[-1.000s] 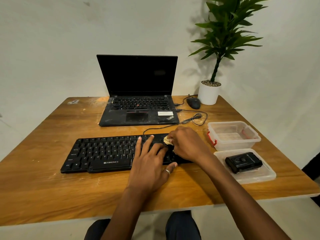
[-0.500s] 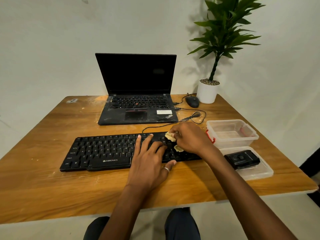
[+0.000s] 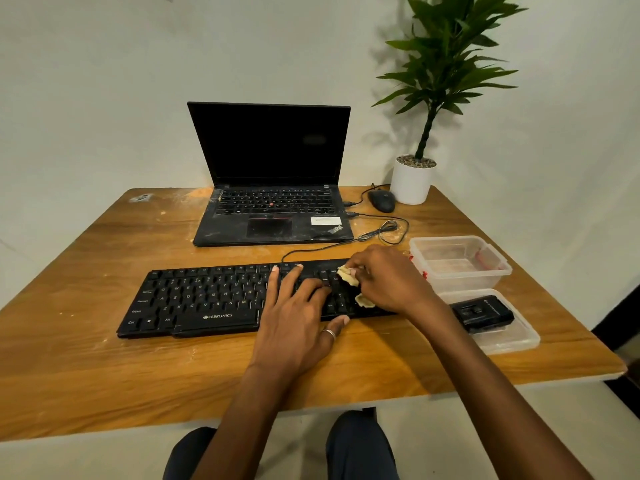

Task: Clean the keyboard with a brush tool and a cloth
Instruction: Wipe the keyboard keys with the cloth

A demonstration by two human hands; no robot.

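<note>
On the brown wooden table [image 3: 104, 368], the black rectangular plastic keyboard [image 3: 207, 299] lies flat, the left hand [image 3: 294, 320] resting on its middle keys with fingers spread straight, while the right hand [image 3: 388, 282], over the keyboard's right end, holds a crumpled pale yellow cloth [image 3: 348, 275] in curled fingers against the keys.

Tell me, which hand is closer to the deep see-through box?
The right. The right hand grips the cloth at the right end of the keyboard, just beside the box; the left hand rests on the keys, farther left.
</note>
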